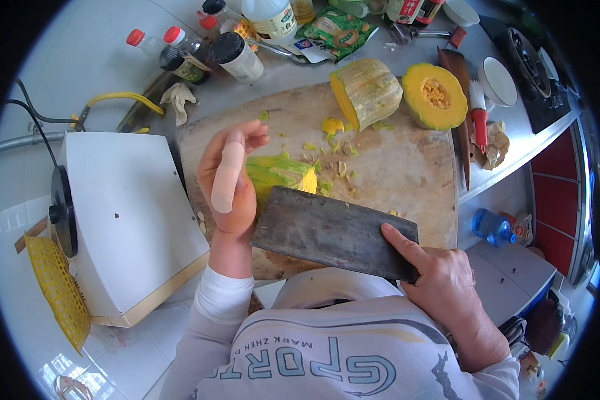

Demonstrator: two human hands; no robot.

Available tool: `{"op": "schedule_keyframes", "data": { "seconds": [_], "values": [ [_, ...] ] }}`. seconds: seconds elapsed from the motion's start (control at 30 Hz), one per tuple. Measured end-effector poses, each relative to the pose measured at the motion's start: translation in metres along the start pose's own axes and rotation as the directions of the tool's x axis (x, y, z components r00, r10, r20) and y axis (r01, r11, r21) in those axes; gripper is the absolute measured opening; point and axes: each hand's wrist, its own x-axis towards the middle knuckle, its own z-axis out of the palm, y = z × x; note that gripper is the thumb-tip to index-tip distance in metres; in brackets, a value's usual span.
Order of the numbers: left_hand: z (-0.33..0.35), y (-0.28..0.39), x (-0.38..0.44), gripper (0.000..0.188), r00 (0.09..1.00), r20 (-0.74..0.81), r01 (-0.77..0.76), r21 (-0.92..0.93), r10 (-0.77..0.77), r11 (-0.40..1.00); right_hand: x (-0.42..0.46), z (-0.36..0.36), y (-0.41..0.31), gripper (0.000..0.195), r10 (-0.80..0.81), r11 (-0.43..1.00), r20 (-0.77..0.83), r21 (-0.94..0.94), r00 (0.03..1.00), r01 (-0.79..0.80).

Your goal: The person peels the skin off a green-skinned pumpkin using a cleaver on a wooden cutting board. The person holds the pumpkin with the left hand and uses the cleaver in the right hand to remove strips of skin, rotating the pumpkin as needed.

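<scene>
My right hand (442,280) grips a dark cleaver (337,232), its index finger stretched along the broad blade. The blade's far end lies over the near side of a partly peeled pumpkin piece (280,172). My left hand (232,175), with a bandage on its thumb, stands upright beside this piece at its left; whether the palm touches it cannot be told. Behind, a pumpkin chunk (370,92) with its rind on and a cut pumpkin half (436,95), seeds showing, sit at the back of the wooden cutting board (405,165). Green and yellow peel scraps (342,170) are scattered on the board.
Bottles with red caps (172,37), a black-lidded jar (237,57) and a green packet (340,32) stand behind the board. At right are a wooden-looking blade or sheath (460,100), a red-handled brush (479,117) and a white bowl (498,81). A white cabinet (125,215) flanks the board's left.
</scene>
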Motion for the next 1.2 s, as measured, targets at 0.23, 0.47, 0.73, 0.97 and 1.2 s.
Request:
{"op": "schedule_keyframes", "data": {
  "seconds": [0.23, 0.47, 0.73, 0.97, 1.2],
  "values": [
    [0.001, 0.002, 0.002, 0.036, 1.0, 0.025, 0.008, 0.03, -0.008, 1.0, 0.002, 0.006, -0.003, 0.081, -0.011, 0.997, -0.063, -0.078, 0.998, 0.006],
    [0.007, 0.003, 0.001, 0.033, 1.0, 0.007, -0.004, 0.047, 0.003, 0.999, -0.003, 0.001, -0.002, 0.083, -0.025, 0.998, 0.002, -0.058, 1.0, 0.025],
    [0.007, 0.01, 0.001, 0.034, 0.999, 0.009, 0.035, 0.087, -0.036, 0.996, 0.003, 0.002, -0.006, 0.082, 0.028, 0.999, 0.007, -0.019, 1.0, -0.028],
    [0.006, 0.005, 0.003, 0.032, 0.999, 0.019, 0.043, 0.053, -0.044, 0.998, 0.002, 0.002, -0.006, 0.083, 0.093, 0.995, 0.033, 0.028, 0.995, -0.094],
    [0.012, 0.008, 0.003, 0.029, 1.0, 0.009, 0.024, 0.055, -0.025, 0.998, -0.004, 0.006, -0.004, 0.083, 0.201, 0.979, 0.016, -0.033, 0.98, -0.2]
  ]
}}
